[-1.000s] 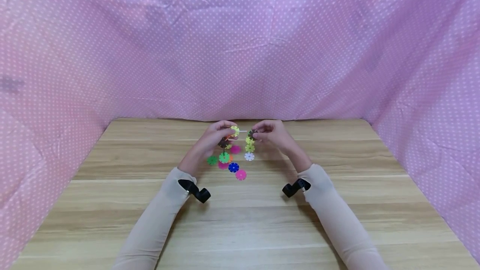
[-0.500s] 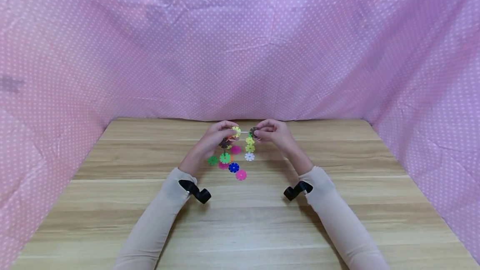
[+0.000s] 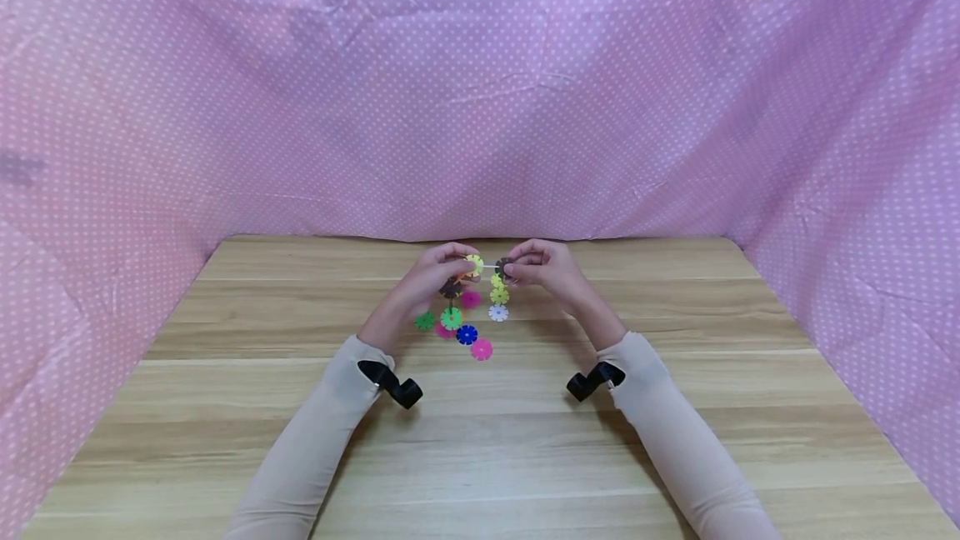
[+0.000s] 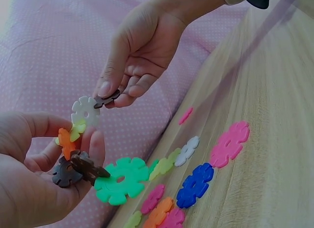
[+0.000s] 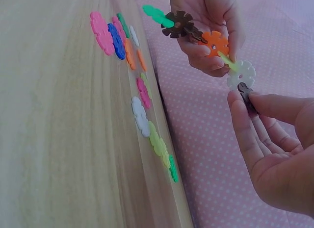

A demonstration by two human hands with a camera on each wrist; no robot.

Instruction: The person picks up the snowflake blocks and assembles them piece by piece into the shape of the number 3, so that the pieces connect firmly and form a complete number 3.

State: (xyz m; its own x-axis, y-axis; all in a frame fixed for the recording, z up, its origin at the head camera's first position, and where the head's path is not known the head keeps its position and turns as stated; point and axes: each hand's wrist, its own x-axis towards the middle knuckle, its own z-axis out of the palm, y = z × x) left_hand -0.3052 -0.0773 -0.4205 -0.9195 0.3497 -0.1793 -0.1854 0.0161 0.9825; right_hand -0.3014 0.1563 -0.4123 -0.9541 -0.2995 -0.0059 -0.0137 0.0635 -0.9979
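My left hand (image 3: 429,275) holds a chain of notched plastic snowflake discs. In the left wrist view the chain runs from a green disc (image 4: 122,181) through dark brown discs (image 4: 88,166), an orange disc (image 4: 66,142) and a yellow disc (image 4: 77,131) to a white disc (image 4: 85,113). The fingers of my left hand are about the orange and yellow discs. Between thumb and fingers, my right hand (image 3: 551,271) pinches another dark brown disc (image 5: 247,97). It stands crosswise at the white disc's rim, touching it; how deep the notches interlock cannot be told.
Loose discs lie on the wooden table (image 3: 480,457) below the hands, among them a pink disc (image 3: 482,349), a blue disc (image 3: 467,335) and a white disc (image 3: 498,313). Pink dotted cloth (image 3: 480,107) hangs behind the table's far edge.
The brown disc in my right hand has come up to the white disc's edge, closing the small gap seen a second ago. My left hand has shifted very slightly right with the chain.
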